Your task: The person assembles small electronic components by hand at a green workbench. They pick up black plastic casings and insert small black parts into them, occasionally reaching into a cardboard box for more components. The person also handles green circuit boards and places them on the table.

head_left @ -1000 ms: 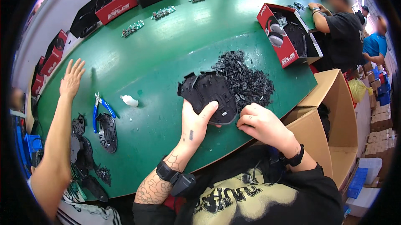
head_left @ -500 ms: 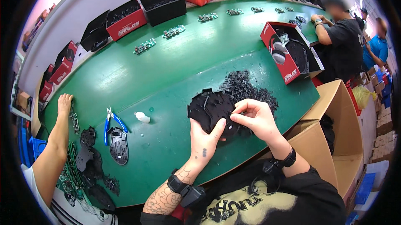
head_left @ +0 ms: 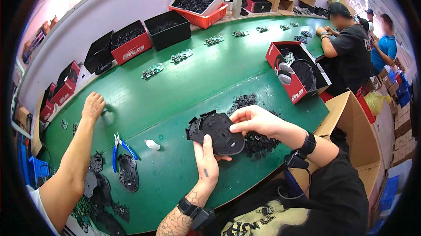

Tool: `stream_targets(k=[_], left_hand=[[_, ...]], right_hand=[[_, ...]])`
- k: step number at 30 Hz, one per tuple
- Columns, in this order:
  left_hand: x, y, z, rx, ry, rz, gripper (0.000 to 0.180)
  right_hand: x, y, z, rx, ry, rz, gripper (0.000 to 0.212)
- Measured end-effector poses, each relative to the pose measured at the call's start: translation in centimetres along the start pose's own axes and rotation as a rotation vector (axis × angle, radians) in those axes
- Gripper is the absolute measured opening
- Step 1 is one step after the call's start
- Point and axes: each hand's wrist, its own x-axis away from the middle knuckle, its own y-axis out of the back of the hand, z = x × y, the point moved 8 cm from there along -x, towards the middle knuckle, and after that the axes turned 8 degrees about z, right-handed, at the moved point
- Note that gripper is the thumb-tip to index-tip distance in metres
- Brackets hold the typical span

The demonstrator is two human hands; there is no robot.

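My left hand (head_left: 207, 161) is closed round the near left edge of a black plastic shell (head_left: 219, 133), thumb on top and fingers beneath. The shell is oval and tilted, with ribs and slots on its upward face. At its right edge, my right hand (head_left: 254, 119) is pinched, thumb and forefinger together touching the shell. Whatever lies between those fingertips is hidden. Just beyond and under my right hand spreads a pile of small black plastic pieces (head_left: 261, 144). A white bottle (head_left: 152, 144) lies left of my left hand.
Blue-handled cutters (head_left: 116, 150) lie by another black shell (head_left: 128, 173). A co-worker's hand (head_left: 93, 105) reaches in from the left. Circuit boards (head_left: 152, 71) line the green table (head_left: 184, 87). A red box (head_left: 285, 71) stands at right; a cardboard box (head_left: 366, 148) is beside me.
The shell has turned and tilted, showing more of its ribbed face, and moved slightly left with both hands. The co-worker's hand at left has moved right and its fingers have curled. My view has shifted slightly.
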Motion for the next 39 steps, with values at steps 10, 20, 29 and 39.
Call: stream_targets(k=[10,20,29,39], left_hand=[[0.8,0.7,-0.7,-0.096,-0.083,-0.132,0.04],[0.4,1.2,-0.2,-0.115,-0.075,-0.185,0.042],[0.9,1.5,-1.8,-0.198,-0.087,-0.163,0.043],[0.3,0.9,-1.6,-0.264,-0.12,-0.179,0.039]], right_hand=[[-0.2,-0.9,0.2,0.022,0.093,0.044,0.024],[2.0,4.4,2.9,-0.117,0.135,-0.152,0.027],[3.5,24.5,16.3,-0.182,0.254,-0.244,0.032],[3.8,45.9,13.9,-0.089,0.222,-0.613,0.021]])
